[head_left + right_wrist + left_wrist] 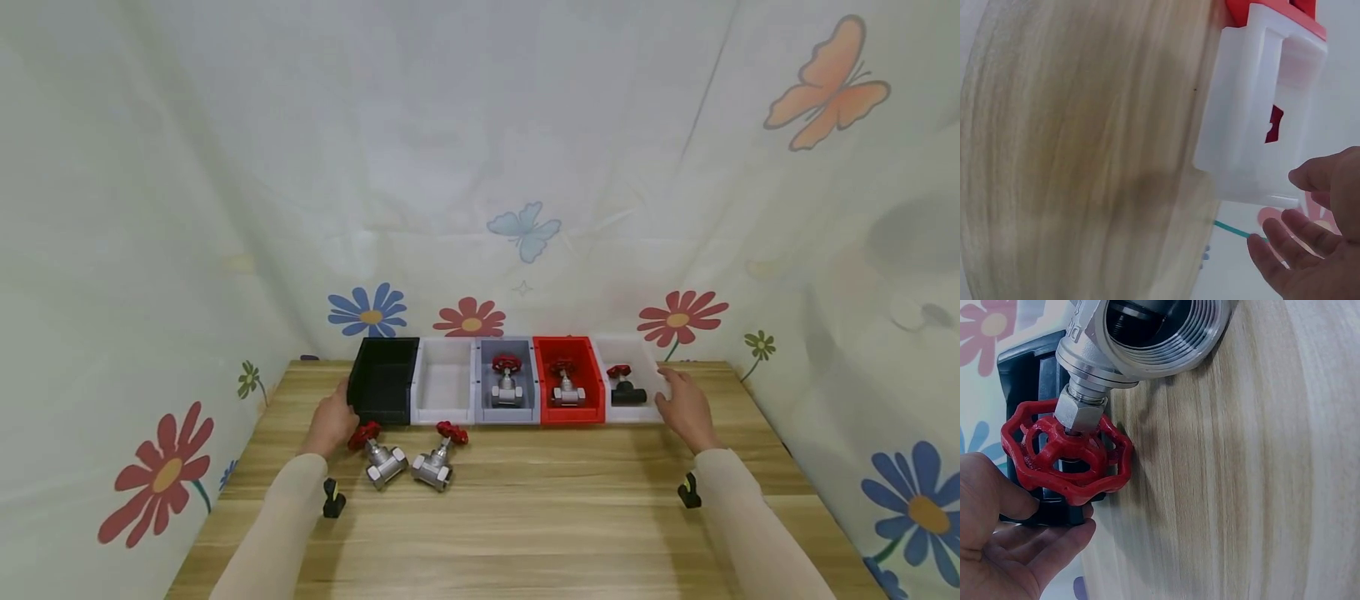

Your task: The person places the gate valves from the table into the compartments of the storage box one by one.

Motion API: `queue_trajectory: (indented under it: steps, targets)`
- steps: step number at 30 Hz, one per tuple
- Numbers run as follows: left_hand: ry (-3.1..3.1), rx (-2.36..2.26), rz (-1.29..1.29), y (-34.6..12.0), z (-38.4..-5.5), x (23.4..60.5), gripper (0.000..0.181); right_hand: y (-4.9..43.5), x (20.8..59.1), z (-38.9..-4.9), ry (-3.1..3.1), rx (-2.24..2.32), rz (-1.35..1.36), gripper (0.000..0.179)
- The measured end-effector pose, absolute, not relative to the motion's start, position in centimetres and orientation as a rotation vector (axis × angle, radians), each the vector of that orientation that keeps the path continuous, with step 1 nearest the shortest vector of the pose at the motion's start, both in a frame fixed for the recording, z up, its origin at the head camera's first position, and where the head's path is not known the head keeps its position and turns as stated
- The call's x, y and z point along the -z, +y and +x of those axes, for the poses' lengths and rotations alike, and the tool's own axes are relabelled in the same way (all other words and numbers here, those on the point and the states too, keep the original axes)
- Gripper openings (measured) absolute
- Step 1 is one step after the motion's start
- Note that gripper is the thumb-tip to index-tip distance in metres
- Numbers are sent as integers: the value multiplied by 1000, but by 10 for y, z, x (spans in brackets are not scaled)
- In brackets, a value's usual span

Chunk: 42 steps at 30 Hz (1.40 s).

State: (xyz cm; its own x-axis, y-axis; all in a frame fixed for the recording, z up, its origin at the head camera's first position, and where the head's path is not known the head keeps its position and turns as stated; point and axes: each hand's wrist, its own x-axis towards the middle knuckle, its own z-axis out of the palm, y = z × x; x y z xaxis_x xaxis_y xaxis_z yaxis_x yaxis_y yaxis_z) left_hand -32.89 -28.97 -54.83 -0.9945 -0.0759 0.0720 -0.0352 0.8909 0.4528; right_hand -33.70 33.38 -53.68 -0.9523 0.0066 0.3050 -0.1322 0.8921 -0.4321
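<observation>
A row of joined open bins stands at the back of the table. My left hand (332, 423) grips the outer side wall of the black bin (384, 392), thumb on the inner side and fingers outside, as the left wrist view shows. My right hand (686, 408) is at the outer wall of the right-hand white bin (1244, 125). Its fingers are spread and loosely bent, the thumb close to the rim. In front of the black bin lies a metal valve with a red handwheel (1066, 453); a second such valve (435, 465) lies to its right.
Beside the black bin is another white bin (444, 413). The grey bin (485, 354) and the red bin (597, 392) each hold a metal valve. A dark-bodied valve (628, 393) with a red handwheel sits in the right-hand white bin. A flowered curtain (480, 167) hangs behind the wooden table (525, 517).
</observation>
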Motion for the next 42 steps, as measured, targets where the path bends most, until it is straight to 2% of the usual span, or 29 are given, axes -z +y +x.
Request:
queue_trajectory:
  steps: [14, 21, 42]
  targets:
    - [-2979, 717, 63, -288, -326, 545, 71, 334, 543, -337, -2818, -706, 25, 47]
    - [-2919, 763, 52, -290, -321, 545, 65, 333, 543, -337, -2867, -760, 1, 51]
    - [-2823, 709, -41, -276, -303, 516, 62, 333, 545, -340, -2934, -742, -29, 57]
